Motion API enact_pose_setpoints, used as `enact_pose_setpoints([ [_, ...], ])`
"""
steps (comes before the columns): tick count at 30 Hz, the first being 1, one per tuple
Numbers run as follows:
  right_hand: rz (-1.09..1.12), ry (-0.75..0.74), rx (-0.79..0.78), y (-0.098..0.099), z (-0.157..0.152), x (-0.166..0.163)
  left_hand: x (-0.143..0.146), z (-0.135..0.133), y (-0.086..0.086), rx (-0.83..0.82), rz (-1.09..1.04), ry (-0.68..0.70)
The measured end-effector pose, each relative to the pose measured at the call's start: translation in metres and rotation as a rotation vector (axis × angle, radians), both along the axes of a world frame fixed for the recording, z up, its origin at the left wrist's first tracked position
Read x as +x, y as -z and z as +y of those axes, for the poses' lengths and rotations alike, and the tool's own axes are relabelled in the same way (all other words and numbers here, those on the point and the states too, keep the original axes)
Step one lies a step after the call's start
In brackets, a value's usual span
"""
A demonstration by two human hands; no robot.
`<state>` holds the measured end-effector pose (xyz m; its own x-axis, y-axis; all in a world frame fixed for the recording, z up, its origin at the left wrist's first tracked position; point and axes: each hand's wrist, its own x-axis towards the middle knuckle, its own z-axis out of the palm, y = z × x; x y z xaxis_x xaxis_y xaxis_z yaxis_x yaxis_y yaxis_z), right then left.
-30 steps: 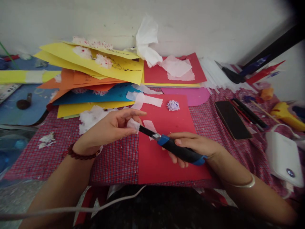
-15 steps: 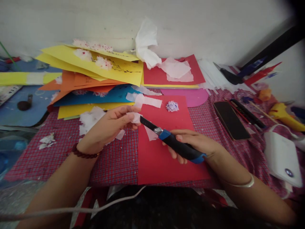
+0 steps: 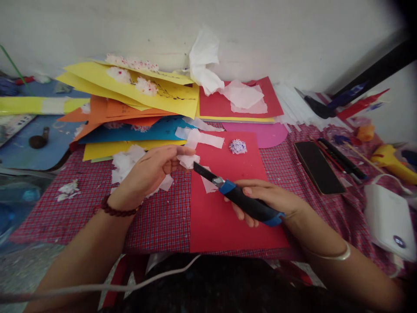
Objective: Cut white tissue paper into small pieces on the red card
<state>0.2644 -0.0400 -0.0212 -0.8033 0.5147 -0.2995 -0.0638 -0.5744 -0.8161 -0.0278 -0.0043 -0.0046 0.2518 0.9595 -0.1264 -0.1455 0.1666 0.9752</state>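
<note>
My right hand [image 3: 260, 200] is wrapped round the blue and black handle of a utility knife [image 3: 241, 195], whose dark blade points up and left. Between the fingers of my left hand [image 3: 153, 167] is a small piece of white tissue paper [image 3: 189, 161], close to the blade tip; whether they touch I cannot tell. Under the knife lies a red paper sheet [image 3: 228, 226] on the checked cloth. It bears a purple-speckled white tuft [image 3: 238, 146] and strips of tissue [image 3: 205, 139]. More torn tissue [image 3: 127, 163] lies beside my left wrist.
Yellow, orange and blue papers [image 3: 130, 104] with blossoms are stacked at the back left. Tissue [image 3: 244, 96] rests on another red sheet at the back. On the right are a phone [image 3: 318, 167], pens [image 3: 342, 158], a white power bank [image 3: 389, 217] and a yellow glue gun [image 3: 395, 161].
The knife blade has come slightly away from my left fingertips, and more of the tissue piece shows. The whole view has shifted a little.
</note>
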Motion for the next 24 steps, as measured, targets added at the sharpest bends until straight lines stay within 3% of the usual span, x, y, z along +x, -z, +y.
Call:
enact_pose_setpoints([
  [3,-0.123,0.057,0.117,-0.006,0.002,0.005,-0.002,0.000,0.000,0.049,0.140,-0.034],
  [7,-0.495,0.128,0.649,-0.015,0.002,0.006,-0.002,0.004,0.000,0.123,0.195,-0.200],
  [9,-0.668,0.068,0.924,-0.018,0.000,0.003,-0.002,0.006,0.000,0.132,0.189,-0.255],
  [12,-0.753,-0.081,1.136,-0.019,-0.005,-0.004,0.000,0.003,-0.001,0.117,0.196,-0.254],
  [14,-0.722,-0.091,1.195,-0.019,-0.008,-0.009,0.005,-0.002,-0.001,0.095,0.199,-0.196],
  [17,-0.670,0.117,1.198,-0.014,-0.011,-0.015,0.017,-0.013,0.001,0.084,0.213,-0.081],
  [20,-0.583,0.336,1.093,-0.006,-0.011,-0.023,0.031,-0.021,0.005,0.111,0.222,0.019],
  [24,-0.427,0.383,0.916,-0.003,-0.010,-0.038,0.049,-0.027,0.005,0.132,0.130,0.136],
])
